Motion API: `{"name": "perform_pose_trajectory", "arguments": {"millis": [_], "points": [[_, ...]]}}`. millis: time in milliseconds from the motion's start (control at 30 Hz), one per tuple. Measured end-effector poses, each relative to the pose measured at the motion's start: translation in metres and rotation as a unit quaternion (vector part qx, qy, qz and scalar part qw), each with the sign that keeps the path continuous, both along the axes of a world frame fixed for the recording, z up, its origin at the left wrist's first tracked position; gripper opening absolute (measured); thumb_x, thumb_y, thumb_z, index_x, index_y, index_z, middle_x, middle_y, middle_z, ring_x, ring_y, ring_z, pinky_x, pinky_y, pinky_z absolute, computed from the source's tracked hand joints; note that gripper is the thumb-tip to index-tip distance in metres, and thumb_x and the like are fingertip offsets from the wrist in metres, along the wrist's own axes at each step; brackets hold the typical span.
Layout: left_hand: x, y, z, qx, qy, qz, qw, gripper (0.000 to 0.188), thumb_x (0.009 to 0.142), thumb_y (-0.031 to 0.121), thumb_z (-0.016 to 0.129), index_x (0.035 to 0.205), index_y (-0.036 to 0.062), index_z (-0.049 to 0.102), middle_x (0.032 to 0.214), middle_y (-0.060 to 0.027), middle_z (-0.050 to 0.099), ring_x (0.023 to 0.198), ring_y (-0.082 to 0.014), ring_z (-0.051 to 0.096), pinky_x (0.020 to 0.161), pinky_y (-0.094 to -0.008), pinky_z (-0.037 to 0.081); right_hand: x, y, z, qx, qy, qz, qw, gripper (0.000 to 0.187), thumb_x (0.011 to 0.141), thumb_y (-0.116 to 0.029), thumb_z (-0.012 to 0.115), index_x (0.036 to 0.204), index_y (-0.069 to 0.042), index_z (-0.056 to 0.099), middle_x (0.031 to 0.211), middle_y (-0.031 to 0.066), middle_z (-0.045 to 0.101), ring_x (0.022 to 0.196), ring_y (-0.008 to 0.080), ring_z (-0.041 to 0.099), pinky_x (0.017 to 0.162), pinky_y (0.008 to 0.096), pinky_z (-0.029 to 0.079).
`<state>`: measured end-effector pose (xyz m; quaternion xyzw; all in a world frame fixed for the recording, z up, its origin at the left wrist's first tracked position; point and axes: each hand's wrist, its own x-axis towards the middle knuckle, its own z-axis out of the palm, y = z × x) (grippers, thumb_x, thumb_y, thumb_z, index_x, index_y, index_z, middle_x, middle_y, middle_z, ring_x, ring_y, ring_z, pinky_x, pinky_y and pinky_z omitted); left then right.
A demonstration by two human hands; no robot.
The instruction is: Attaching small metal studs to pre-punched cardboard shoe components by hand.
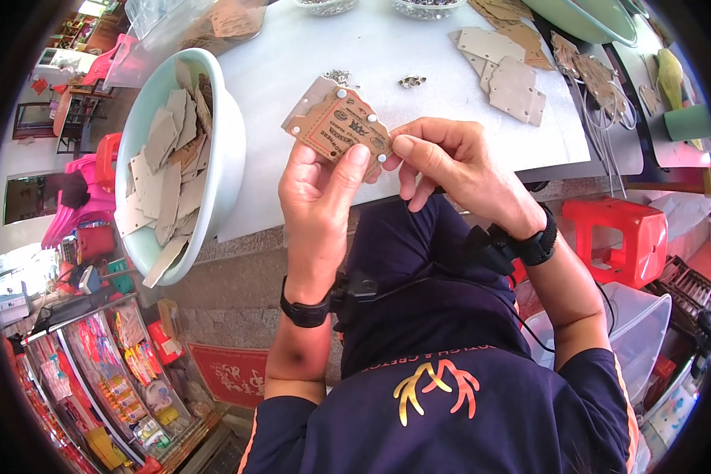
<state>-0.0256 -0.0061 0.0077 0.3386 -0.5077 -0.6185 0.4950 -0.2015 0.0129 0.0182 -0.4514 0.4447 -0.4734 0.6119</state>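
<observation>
My left hand [314,197] grips a brown printed cardboard card [332,136] above the table's near edge, thumb on its face. Round, pale, shiny pieces sit along the card's edges, and a plain grey-brown part shows at its upper left. At the card's right corner, the thumb and fingertips of my right hand [462,162] are pinched together. Whatever is between them is too small to make out. Beyond the card, a little heap of small metal rings [337,77] lies on the white table [276,59]. Another small cluster of metal pieces [411,81] lies to its right.
A pale green basin [231,146] full of cardboard pieces stands at the left. Loose grey cards [516,87] lie at the right of the table, near strung cards [596,79]. Clear tubs [426,8] sit at the far edge. A red stool [620,241] stands right.
</observation>
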Motion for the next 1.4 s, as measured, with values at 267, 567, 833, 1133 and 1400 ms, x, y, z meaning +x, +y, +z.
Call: {"name": "perform_pose_trajectory", "arguments": {"millis": [267, 567, 833, 1133, 1400], "points": [[-0.005, -0.001, 0.010, 0.044, -0.021, -0.026, 0.998, 0.038, 0.105, 0.028, 0.043, 0.114, -0.0048, 0.061, 0.102, -0.0121, 0.067, 0.084, -0.0139, 0.063, 0.073, -0.0285, 0.051, -0.038, -0.002, 0.033, 0.013, 0.170, 0.087, 0.981, 0.024, 0.093, -0.024, 0.064, 0.092, 0.000, 0.068, 0.065, -0.0003, 0.060, 0.056, 0.0054, 0.056, 0.051, 0.0218, 0.047], [0.002, -0.004, -0.007, 0.029, -0.006, -0.033, 0.999, 0.032, 0.104, 0.025, 0.045, 0.103, -0.0013, 0.062, 0.092, -0.0096, 0.067, 0.077, -0.0160, 0.062, 0.072, -0.0306, 0.049, -0.161, -0.046, 0.079, -0.109, 0.047, -0.257, 0.959, 0.029, 0.094, -0.031, 0.064, 0.098, -0.002, 0.067, 0.083, 0.0014, 0.064, 0.064, 0.0059, 0.056, 0.062, 0.0189, 0.049], [0.000, -0.005, -0.005, 0.031, -0.038, -0.029, 0.998, 0.023, 0.103, 0.018, 0.050, 0.103, -0.0013, 0.062, 0.093, -0.0091, 0.066, 0.077, -0.0145, 0.062, 0.073, -0.0292, 0.050, -0.156, -0.055, 0.071, -0.056, 0.278, -0.178, 0.942, 0.026, 0.092, -0.022, 0.062, 0.104, 0.000, 0.069, 0.091, 0.0032, 0.067, 0.069, 0.0063, 0.058, 0.062, 0.0209, 0.050], [0.000, -0.006, -0.007, 0.006, -0.056, -0.018, 0.998, 0.024, 0.101, 0.018, 0.052, 0.103, -0.0029, 0.063, 0.090, -0.0112, 0.067, 0.077, -0.0142, 0.064, 0.072, -0.0279, 0.053, -0.142, -0.077, 0.023, -0.246, 0.678, -0.033, 0.692, 0.037, 0.082, -0.029, 0.072, 0.106, -0.003, 0.066, 0.104, 0.0138, 0.065, 0.094, 0.0336, 0.062, 0.082, 0.0393, 0.048], [0.000, -0.004, -0.006, 0.010, -0.064, -0.018, 0.998, 0.023, 0.102, 0.017, 0.050, 0.105, -0.0025, 0.061, 0.093, -0.0100, 0.066, 0.078, -0.0147, 0.063, 0.073, -0.0290, 0.050, -0.148, -0.087, 0.033, -0.297, 0.647, -0.023, 0.702, 0.028, 0.082, -0.016, 0.069, 0.106, -0.001, 0.066, 0.105, 0.0127, 0.063, 0.092, 0.0322, 0.062, 0.083, 0.0366, 0.049]]}}
